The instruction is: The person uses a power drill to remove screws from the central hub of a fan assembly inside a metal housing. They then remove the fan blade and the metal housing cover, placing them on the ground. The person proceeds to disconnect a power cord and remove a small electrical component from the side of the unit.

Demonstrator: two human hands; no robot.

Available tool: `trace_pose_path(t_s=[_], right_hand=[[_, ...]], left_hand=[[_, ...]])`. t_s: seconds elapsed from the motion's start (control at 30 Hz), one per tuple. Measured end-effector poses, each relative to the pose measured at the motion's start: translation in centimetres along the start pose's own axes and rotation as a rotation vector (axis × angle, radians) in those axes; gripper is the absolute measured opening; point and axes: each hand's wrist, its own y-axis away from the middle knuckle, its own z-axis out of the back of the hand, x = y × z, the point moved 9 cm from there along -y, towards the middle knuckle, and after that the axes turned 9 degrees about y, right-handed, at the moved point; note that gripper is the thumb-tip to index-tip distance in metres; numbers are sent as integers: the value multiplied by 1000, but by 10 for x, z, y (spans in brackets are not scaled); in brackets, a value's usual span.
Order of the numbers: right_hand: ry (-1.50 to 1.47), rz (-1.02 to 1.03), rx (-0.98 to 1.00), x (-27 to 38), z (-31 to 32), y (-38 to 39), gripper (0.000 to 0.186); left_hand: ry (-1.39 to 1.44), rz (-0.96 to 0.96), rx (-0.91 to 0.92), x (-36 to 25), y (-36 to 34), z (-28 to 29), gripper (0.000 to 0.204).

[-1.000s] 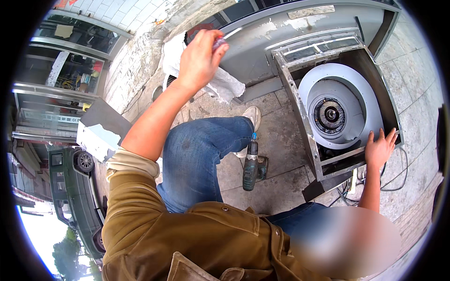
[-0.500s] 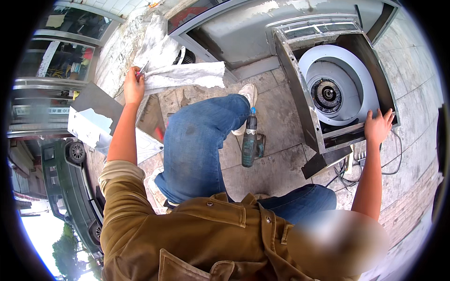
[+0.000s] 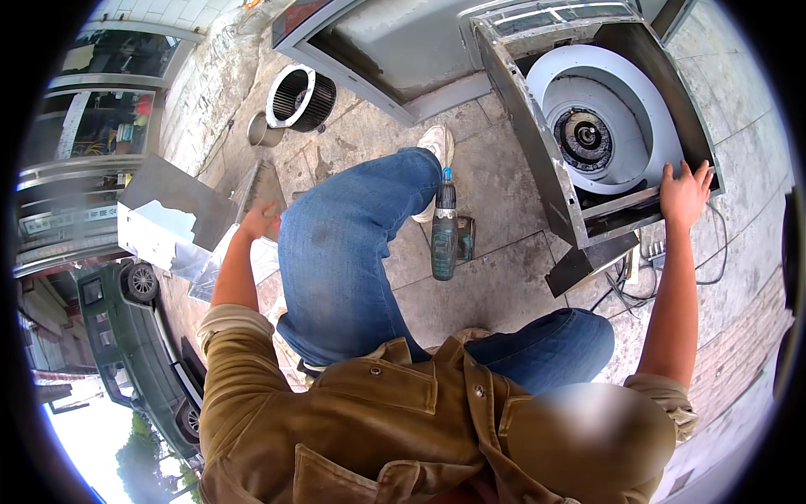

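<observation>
Low on the left, beside my bent knee, my left hand (image 3: 259,221) is above an open box (image 3: 220,235), its fingers curled in. Whatever they may hold is too small to make out. My right hand (image 3: 686,195) rests with spread fingers on the near right corner of a metal housing (image 3: 564,210). Inside the housing sits a pale grey ring-shaped fan casing (image 3: 661,134), with a dark, dirty round hub (image 3: 585,139) at its centre. On the floor between my legs stands a cordless drill (image 3: 444,239) with a blue-tipped bit.
A black blower wheel (image 3: 319,99) with a white rim lies on the tiles at upper left, next to a metal ring (image 3: 262,130). Below the housing are a dark metal piece (image 3: 588,267) and loose cables (image 3: 625,294). A dark green vehicle (image 3: 126,336) stands far left.
My left hand has come down and nearer from the white cloth to the box by my knee. The cloth is gone from view, uncovering the blower wheel. My right hand stays on the housing.
</observation>
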Motion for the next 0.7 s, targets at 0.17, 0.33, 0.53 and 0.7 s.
trace_pose_path(t_s=[0.17, 0.33, 0.53, 0.7], right_hand=[[105, -10, -54, -24, 13, -8, 48], [120, -10, 6, -17, 14, -6, 50], [32, -22, -2, -13, 23, -3, 48], [3, -1, -28, -16, 17, -5, 46]], left_hand=[[361, -172, -240, -341, -36, 49, 39], [422, -170, 206, -449, 6, -163, 84], [655, 291, 71, -379, 20, -319, 72], [792, 335, 64, -375, 14, -330, 47]])
